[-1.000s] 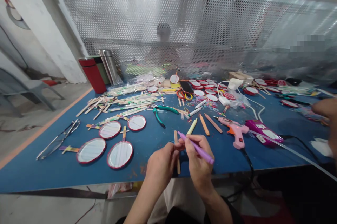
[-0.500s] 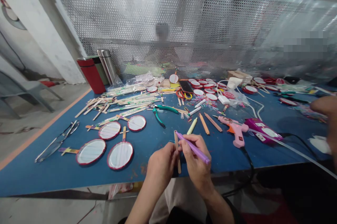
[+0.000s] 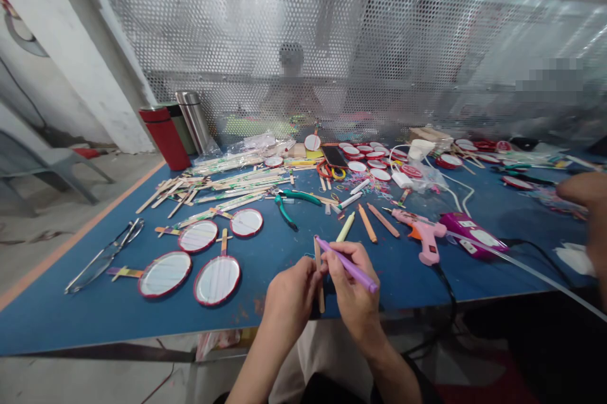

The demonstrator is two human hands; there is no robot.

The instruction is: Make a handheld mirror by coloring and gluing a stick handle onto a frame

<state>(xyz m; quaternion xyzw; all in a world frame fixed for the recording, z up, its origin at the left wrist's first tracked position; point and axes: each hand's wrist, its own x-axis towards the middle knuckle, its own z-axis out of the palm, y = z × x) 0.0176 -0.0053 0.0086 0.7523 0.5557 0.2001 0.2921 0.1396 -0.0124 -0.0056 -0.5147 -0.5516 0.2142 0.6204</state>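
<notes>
My left hand is closed on a wooden craft stick, which stands upright just over the table's front edge. In my right hand is a purple marker, its tip at the top end of the stick. Beyond my hands lie a yellow-green marker, an orange marker and a brownish-pink marker. To my left are several round white discs with red rims and coloured stick handles, one of them a near paddle.
Teal-handled pliers lie mid-table behind my hands. On the right are a pink glue gun, a purple device and another person's hand. Glasses rest at left, with piled craft sticks and a red bottle behind.
Both hands keep nearly the same position, with the marker tip still at the stick's top. The view shifts very slightly.
</notes>
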